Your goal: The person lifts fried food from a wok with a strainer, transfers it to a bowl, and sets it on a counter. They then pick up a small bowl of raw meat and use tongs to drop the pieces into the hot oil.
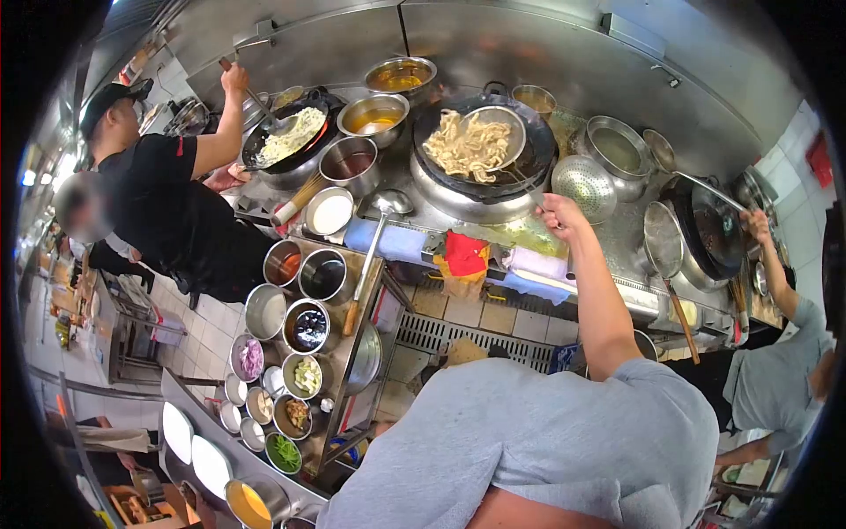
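Note:
My right hand point(560, 216) is closed round the thin handle of a wire strainer point(515, 130). The strainer lies over the large wok point(542, 154) at the top centre, and pale strips of food point(467, 145) spread across it and the wok. A round perforated ladle point(583, 189) rests just right of my hand. My left hand does not show; my grey-sleeved body covers the lower middle.
At left a co-worker point(176, 176) works a second wok point(295, 137). Another person point(784, 361) at right holds a long ladle point(709, 192). Metal bowls point(374, 115) stand between the left woks. An ingredient cart point(366, 309) is at lower left, with a ladle across it.

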A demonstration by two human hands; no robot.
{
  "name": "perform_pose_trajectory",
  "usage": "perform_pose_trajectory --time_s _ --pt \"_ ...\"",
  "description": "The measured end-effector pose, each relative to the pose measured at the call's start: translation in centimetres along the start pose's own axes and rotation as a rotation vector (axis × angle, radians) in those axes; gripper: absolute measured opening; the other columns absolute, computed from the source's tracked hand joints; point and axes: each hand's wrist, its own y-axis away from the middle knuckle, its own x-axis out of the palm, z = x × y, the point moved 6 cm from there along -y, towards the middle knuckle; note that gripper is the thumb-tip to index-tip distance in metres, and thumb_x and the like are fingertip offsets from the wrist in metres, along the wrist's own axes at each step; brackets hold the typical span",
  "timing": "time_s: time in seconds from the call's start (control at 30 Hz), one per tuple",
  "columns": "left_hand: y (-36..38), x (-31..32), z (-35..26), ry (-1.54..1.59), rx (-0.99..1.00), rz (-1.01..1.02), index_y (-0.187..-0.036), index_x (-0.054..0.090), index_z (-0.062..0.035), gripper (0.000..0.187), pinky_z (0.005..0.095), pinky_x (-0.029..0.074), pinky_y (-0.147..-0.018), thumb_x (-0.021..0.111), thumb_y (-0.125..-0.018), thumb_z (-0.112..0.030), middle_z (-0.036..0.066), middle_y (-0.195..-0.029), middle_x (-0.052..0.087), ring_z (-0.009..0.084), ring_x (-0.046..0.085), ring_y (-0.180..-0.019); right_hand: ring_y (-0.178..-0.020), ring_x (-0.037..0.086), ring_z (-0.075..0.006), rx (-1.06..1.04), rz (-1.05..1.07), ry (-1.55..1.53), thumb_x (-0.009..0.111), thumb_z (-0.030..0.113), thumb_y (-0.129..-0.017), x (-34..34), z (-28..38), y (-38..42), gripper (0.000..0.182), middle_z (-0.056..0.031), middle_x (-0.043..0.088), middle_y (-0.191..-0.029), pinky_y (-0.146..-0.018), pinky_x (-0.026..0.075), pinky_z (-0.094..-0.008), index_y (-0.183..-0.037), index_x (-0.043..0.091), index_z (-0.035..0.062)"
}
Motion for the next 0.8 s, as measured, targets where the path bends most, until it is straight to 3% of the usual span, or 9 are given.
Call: perform_pose_trajectory --time_s 0.07,0.13,0.17,0.27,0.43,0.5,0.6,0.7,0.8 --pt "1.5 1.0 1.1 0.063 -0.061 0.069 -0.091 0.062 -0.0024 0.038 0.0421 0.045 -0.073 0.05 -0.08 -0.037 0.022 -0.085 0.061 0.0351 0.059 -0.083 -0.041 0.034 -0.0048 -0.055 -0.048 0.082 0.039 0.0 -0.084 0.8 1.8 2.4 0.027 -0.01 0.05 -0.073 -0.031 0.026 -0.0162 -0.111 0.037 0.0026" --pt "1.5 1.0 1.3 0.084 -0.076 0.086 -0.091 0.062 -0.0023 0.038 0.042 0.045 -0.073 0.05 -0.08 -0.037 0.021 -0.085 0.061 0.0348 0.059 -0.083 -0.041 0.034 -0.0053 -0.174 -0.166 0.372 0.039 0.003 -0.084 2.6 3.7 4.5 0.04 -0.0095 0.051 -0.073 -0.031 0.027 -0.0177 -0.124 0.033 0.003" --pt "1.0 0.7 1.2 0.089 -0.072 0.079 -0.091 0.062 -0.0022 0.038 0.0419 0.045 -0.073 0.05 -0.08 -0.037 0.021 -0.085 0.061 0.0346 0.059 -0.083 -0.04 0.037 -0.0082 -0.223 -0.269 0.448 0.036 0.003 -0.084 3.3 4.4 5.2 0.035 -0.0078 0.053 -0.069 -0.033 0.028 -0.0222 -0.117 0.044 0.0038" --pt "-0.9 -1.4 -0.2 0.08 -0.072 0.022 -0.091 0.062 -0.0021 0.038 0.0417 0.045 -0.073 0.05 -0.08 -0.036 0.021 -0.085 0.062 0.0341 0.059 -0.083 -0.041 0.041 -0.0099 -0.334 -0.368 0.625 0.038 0.006 -0.085 5.0 5.3 5.6 0.04 -0.0095 0.056 -0.07 -0.034 0.03 -0.0247 -0.124 0.041 0.0057" --pt "-2.5 -11.9 -9.5 0.129 -0.153 -0.049 -0.092 0.062 -0.0019 0.038 0.0414 0.045 -0.073 0.051 -0.079 -0.036 0.02 -0.086 0.062 0.0334 0.06 -0.083 -0.04 0.038 -0.0095 -0.351 -0.359 0.673 0.039 0.006 -0.084 5.5 4.9 4.3 0.045 -0.0086 0.053 -0.069 -0.032 0.029 -0.024 -0.129 0.034 0.0066" --pt "-3.4 -13.6 -11.9 0.336 -0.017 -0.048 -0.093 0.063 -0.003 0.037 0.0409 0.045 -0.074 0.051 -0.079 -0.035 0.018 -0.086 0.063 0.0322 0.06 -0.084 -0.04 0.038 -0.0094 -0.367 -0.351 0.678 0.039 0.005 -0.083 5.3 4.7 4.4 0.044 -0.0094 0.055 -0.071 -0.033 0.03 -0.0238 -0.128 0.036 0.0038" --pt "-6.7 -11.9 -9.9 0.366 -0.05 -0.15 -0.093 0.063 -0.0047 0.036 0.039 0.046 -0.073 0.052 -0.079 -0.035 0.014 -0.083 0.065 0.0304 0.061 -0.082 -0.04 0.038 -0.0087 -0.352 -0.282 0.558 0.038 0.004 -0.083 4.8 4.2 4.9 0.044 -0.0094 0.055 -0.073 -0.034 0.03 -0.0228 -0.126 0.037 0.0004" --pt "-2.9 -13.8 -12.6 0.273 -0.013 -0.086 -0.093 0.064 -0.0064 0.035 0.0372 0.047 -0.07 0.052 -0.079 -0.036 0.013 -0.086 0.065 0.0286 0.062 -0.081 -0.042 0.038 -0.0073 -0.322 -0.208 0.455 0.039 0.004 -0.082 3.4 3.8 5.5 0.04 -0.0098 0.056 -0.074 -0.034 0.03 -0.0211 -0.121 0.04 -0.0017" --pt "-6.8 -6.4 -5.9 -0.017 -0.004 -0.108 -0.093 0.063 -0.0068 0.032 0.0375 0.047 -0.065 0.051 -0.079 -0.034 0.011 -0.082 0.064 0.0264 0.062 -0.076 -0.042 0.036 -0.0074 -0.335 -0.173 0.349 0.039 0.003 -0.082 0.8 4.1 6.9 0.03 -0.0134 0.056 -0.076 -0.035 0.029 -0.0214 -0.111 0.043 -0.0028"
